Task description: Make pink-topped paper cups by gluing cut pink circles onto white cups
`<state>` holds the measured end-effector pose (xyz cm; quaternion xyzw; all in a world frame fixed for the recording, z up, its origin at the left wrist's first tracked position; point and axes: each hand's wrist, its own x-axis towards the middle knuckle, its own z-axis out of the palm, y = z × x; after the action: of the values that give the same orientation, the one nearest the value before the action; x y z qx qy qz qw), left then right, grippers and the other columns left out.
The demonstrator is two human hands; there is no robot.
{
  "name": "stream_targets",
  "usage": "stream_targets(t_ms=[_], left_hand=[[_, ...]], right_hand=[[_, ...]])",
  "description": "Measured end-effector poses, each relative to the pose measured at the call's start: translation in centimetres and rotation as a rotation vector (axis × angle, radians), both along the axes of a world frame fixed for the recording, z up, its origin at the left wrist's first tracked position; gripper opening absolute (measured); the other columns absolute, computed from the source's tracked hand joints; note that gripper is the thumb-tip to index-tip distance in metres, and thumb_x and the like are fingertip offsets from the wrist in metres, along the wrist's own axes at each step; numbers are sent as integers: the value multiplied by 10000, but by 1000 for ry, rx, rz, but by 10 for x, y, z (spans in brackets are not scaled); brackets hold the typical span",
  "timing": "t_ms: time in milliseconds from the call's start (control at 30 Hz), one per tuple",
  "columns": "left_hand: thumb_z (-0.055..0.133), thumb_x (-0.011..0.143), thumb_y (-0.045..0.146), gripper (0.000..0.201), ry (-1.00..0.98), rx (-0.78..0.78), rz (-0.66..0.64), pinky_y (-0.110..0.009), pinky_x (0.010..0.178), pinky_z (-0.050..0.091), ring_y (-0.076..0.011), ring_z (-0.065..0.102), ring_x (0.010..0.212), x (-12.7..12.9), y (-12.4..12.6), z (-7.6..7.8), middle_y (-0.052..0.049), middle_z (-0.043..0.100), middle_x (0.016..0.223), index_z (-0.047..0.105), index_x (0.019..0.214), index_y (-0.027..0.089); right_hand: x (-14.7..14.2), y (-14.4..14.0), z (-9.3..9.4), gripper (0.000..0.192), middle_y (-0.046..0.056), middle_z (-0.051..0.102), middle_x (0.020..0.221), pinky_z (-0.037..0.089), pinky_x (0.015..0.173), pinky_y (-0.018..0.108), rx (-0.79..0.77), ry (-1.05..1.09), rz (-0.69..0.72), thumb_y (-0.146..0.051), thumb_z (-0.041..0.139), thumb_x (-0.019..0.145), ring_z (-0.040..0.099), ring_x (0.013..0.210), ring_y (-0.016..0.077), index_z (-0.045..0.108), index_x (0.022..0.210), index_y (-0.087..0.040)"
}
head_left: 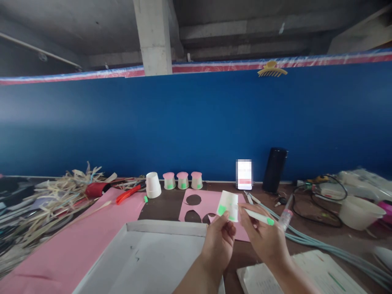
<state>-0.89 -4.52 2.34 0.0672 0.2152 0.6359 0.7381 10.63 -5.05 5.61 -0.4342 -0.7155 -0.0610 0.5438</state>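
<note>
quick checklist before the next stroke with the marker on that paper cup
1. Left hand grips the paper cup: ok.
2. Right hand holds the marker, tip towards the cup: ok.
3. Tip touching the cup wall: cannot tell, too small.
4. Marker cap off: cannot tell.
5. Green patch on the cup dry: cannot tell.
6. Space under the hands: not ok, the white tray and pink paper lie close below.
</note>
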Motion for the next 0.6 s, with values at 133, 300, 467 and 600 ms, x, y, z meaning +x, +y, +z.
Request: stream_targets(t_ms=[133, 300, 467, 600], left_hand=[[707, 690, 80, 127, -6, -9, 3, -153, 551, 497, -56, 549, 560, 0, 1, 0, -1, 567, 664, 585, 695, 116], [718, 678, 80, 148, -12, -28, 13, -151, 543, 495, -55, 549, 555, 0, 2, -2, 5, 564, 665, 576, 686, 123], [718, 683, 96, 135, 6, -1, 13, -147, 556, 490, -49, 535, 567, 0, 2, -2, 7, 553, 668, 586, 703, 115], [721, 687, 131, 136, 58, 24, 30, -146, 541, 473, -52, 520, 566, 1, 0, 0, 3, 548, 666, 585, 695, 120]], right_hand=[[0, 0, 1, 178, 68, 678, 847, 526, 700, 304, 2, 1, 2, -296, 513, 871, 644, 775, 193, 640, 917, -181], [1, 2, -1, 187, 70, 677, 873, 528, 707, 302, -19, -15, 0, -297, 500, 877, 644, 796, 190, 639, 934, -185], [3, 1, -3, 188, 69, 675, 882, 532, 693, 303, -15, 2, 20, -291, 511, 871, 652, 783, 190, 642, 954, -185], [3, -2, -1, 190, 69, 671, 870, 535, 732, 337, 21, 93, 6, -281, 537, 859, 657, 776, 197, 638, 994, -192]])
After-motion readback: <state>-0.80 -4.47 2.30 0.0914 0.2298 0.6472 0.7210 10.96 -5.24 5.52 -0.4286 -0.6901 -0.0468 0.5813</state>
